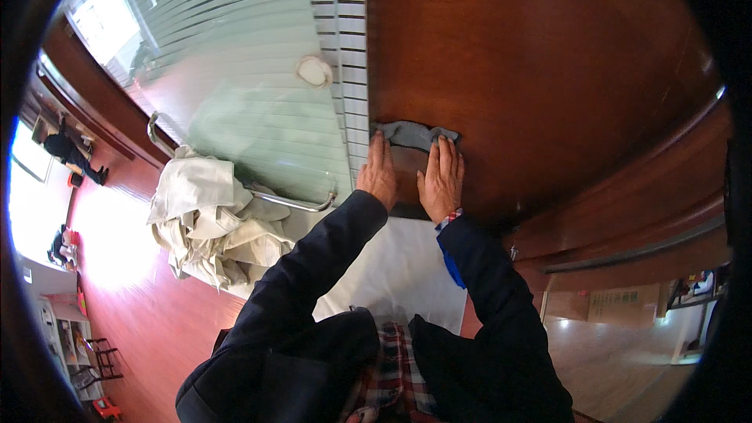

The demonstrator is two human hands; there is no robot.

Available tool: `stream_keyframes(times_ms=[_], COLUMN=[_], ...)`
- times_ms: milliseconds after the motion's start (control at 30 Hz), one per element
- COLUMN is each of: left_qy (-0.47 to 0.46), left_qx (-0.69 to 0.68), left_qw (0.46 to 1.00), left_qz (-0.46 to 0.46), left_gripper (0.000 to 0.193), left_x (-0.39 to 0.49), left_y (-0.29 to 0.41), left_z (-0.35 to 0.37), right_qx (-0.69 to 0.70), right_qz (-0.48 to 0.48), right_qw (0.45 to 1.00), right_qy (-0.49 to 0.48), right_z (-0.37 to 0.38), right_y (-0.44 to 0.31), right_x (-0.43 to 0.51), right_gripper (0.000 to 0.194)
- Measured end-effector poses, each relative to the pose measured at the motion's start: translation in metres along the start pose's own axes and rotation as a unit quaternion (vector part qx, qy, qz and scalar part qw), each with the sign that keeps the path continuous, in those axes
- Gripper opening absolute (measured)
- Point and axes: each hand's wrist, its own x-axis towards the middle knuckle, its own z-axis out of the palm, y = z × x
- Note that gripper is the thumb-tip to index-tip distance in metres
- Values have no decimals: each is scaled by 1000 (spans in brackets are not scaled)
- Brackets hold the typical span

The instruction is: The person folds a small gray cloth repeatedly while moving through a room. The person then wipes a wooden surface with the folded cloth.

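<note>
In the head view both hands rest side by side on a glossy dark-brown wooden surface (529, 70). A crumpled grey cloth (408, 134) lies under the fingertips of both. My left hand (379, 170) presses on the cloth's left end, near the wood's edge, with its fingers extended. My right hand (442, 179) touches the cloth's right end, its fingers extended as well. Beneath my forearms a white sheet (405, 264) is spread. To the left, a pile of cream fabric pieces (205, 205) is heaped beside a curved metal handle (294, 204).
A ribbed glass panel (247, 70) bearing a round white piece (314, 71) borders the wood, with a strip of dark-striped white (354, 70) between them. Far left are two people (70, 150) and a shelf (67, 335). A cardboard box (624, 304) stands lower right.
</note>
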Motion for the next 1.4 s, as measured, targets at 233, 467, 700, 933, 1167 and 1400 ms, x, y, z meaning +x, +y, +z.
stream_keyframes(times_ms=[233,467,700,933,1167,1400], left_qy=[241,355,225,144,333,353], left_qx=[-19,30,50,61,10,102], left_qw=[955,900,935,952,858,829], left_qz=[174,252,269,261,390,422], left_gripper=[84,77,79,88,80,69], left_x=[52,110,85,81,131,141], left_y=[47,89,98,107,192,235], left_z=[-93,-166,-103,-86,-165,-133], right_qx=[-3,-65,-54,-25,-56,49], right_qz=[-21,-56,28,57,32,114], right_qw=[977,935,950,954,897,874], right_qy=[212,345,305,292,437,469], right_z=[-79,-151,-117,-105,-197,-187], right_y=[5,26,57,75,113,152], right_x=[54,134,80,58,121,103], right_gripper=[70,66,69,66,61,63])
